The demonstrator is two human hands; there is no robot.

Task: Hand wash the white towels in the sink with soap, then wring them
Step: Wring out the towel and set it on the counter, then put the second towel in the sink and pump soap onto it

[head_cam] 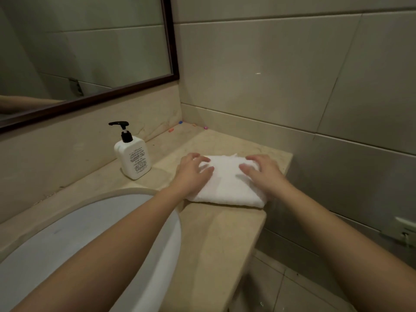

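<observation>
A folded white towel (227,181) lies on the beige stone counter (216,239), right of the sink (90,239). My left hand (191,174) rests on the towel's left side with spread fingers. On its right side lies my right hand (265,174), fingers loosely bent over the cloth. A white soap bottle (133,157) with a black pump stands on the counter to the left of the towel, behind the sink. The white oval sink basin looks dry, with nothing in it.
A dark-framed mirror (90,52) hangs above the backsplash. Small coloured bits (181,123) lie in the far counter corner. The counter ends just right of the towel, with tiled wall (292,75) and floor (292,289) beyond. A wall socket (405,230) sits low at right.
</observation>
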